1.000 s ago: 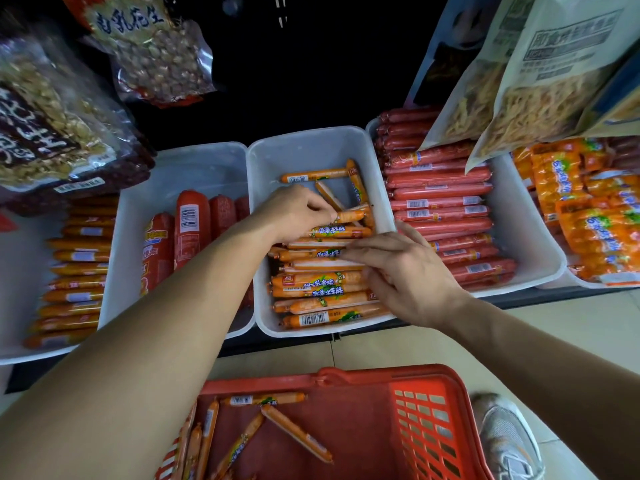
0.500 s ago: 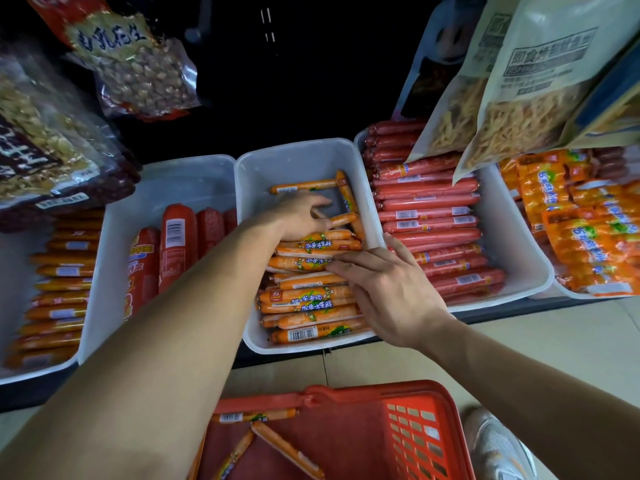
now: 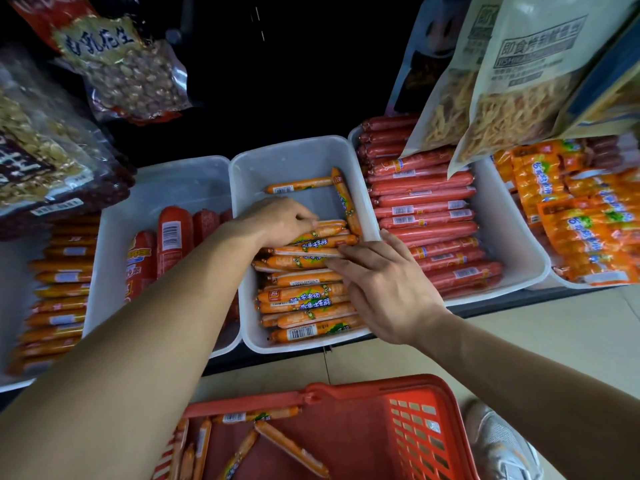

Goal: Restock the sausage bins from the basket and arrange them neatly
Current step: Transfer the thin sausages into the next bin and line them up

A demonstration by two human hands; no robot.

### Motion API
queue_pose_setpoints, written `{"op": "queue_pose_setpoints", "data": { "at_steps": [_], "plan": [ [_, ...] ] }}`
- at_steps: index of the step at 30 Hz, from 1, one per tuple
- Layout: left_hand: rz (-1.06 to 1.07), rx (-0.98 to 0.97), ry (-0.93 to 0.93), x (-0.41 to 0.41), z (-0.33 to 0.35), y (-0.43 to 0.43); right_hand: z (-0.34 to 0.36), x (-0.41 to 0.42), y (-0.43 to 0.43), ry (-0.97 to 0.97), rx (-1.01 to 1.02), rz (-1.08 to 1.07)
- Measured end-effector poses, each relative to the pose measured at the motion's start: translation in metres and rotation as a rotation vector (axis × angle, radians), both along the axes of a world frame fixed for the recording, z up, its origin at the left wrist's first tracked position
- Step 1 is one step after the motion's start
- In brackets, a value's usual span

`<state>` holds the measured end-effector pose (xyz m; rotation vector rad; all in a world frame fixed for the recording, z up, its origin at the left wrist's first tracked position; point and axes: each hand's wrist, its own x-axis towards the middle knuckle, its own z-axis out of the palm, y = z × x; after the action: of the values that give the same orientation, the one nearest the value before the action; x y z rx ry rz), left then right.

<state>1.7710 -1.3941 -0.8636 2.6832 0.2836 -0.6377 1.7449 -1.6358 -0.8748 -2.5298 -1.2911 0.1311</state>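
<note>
The middle white bin (image 3: 294,147) holds a stacked row of thin orange sausages (image 3: 304,296) lying crosswise in its near half. My left hand (image 3: 277,220) reaches in from the left, its fingers curled over the farthest sausages of the row. My right hand (image 3: 384,289) lies on the right ends of the row with straight fingers touching them. Two loose orange sausages (image 3: 298,185) lie at the back of the bin, one crosswise and one along the right wall. Below, the red basket (image 3: 381,386) holds several more orange sausages (image 3: 291,448).
A bin of red sausages (image 3: 426,216) stands to the right and a bin of thick red sausages (image 3: 169,237) to the left. Orange sausages (image 3: 59,292) fill the far-left bin; orange packs (image 3: 581,230) sit far right. Snack bags (image 3: 502,81) hang overhead. A shoe (image 3: 498,445) is beside the basket.
A loose slanted sausage by my left hand has been drawn into the row. My right hand stays at the row's right ends. The view has tilted slightly.
</note>
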Motion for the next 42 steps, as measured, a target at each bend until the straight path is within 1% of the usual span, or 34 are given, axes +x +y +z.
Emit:
{"op": "queue_pose_setpoints", "data": {
  "at_steps": [3, 5, 6, 10, 13, 18, 22, 26, 29, 32, 34, 37, 40, 42],
  "plan": [
    [0.062, -0.125, -0.159, 0.011, -0.001, -0.009, 0.0, 0.0, -0.001, -0.005, 0.0, -0.004],
    [0.039, -0.143, -0.244, 0.023, -0.002, -0.022, 0.0, 0.0, 0.0, -0.007, 0.004, -0.011],
    [0.013, -0.13, -0.254, 0.028, -0.004, -0.028, 0.0, 0.0, 0.0, -0.008, 0.002, -0.014],
    [-0.019, 0.007, -0.215, 0.037, -0.016, -0.03, -0.001, -0.001, 0.0, -0.003, 0.01, -0.017],
    [-0.1, 0.139, -0.25, 0.038, -0.018, -0.029, 0.0, 0.0, -0.001, -0.005, 0.021, -0.015],
    [-0.129, 0.234, -0.307, 0.027, -0.02, -0.016, 0.0, 0.001, -0.001, 0.005, 0.019, -0.013],
    [0.024, 0.152, -0.26, 0.009, -0.02, -0.002, -0.001, 0.001, -0.001, 0.006, 0.019, -0.014],
    [0.038, 0.192, -0.249, 0.003, -0.019, 0.0, -0.002, 0.0, -0.002, 0.007, 0.02, -0.014],
    [0.032, 0.214, -0.172, 0.008, -0.017, -0.005, -0.003, 0.001, -0.003, 0.015, 0.094, -0.002],
    [0.063, 0.144, -0.095, 0.006, -0.012, -0.003, -0.003, 0.002, -0.004, 0.04, 0.163, 0.02],
    [0.099, 0.072, -0.12, 0.002, -0.012, 0.001, -0.003, 0.003, -0.004, 0.053, 0.156, 0.032],
    [0.138, -0.077, -0.191, 0.008, -0.012, -0.007, -0.002, 0.002, -0.001, 0.055, 0.079, 0.022],
    [0.097, -0.226, -0.17, 0.025, -0.016, -0.029, -0.001, 0.0, 0.001, 0.048, 0.035, 0.008],
    [0.037, -0.21, -0.153, 0.033, -0.027, -0.038, -0.001, -0.001, 0.0, 0.038, 0.027, 0.0]
  ]
}}
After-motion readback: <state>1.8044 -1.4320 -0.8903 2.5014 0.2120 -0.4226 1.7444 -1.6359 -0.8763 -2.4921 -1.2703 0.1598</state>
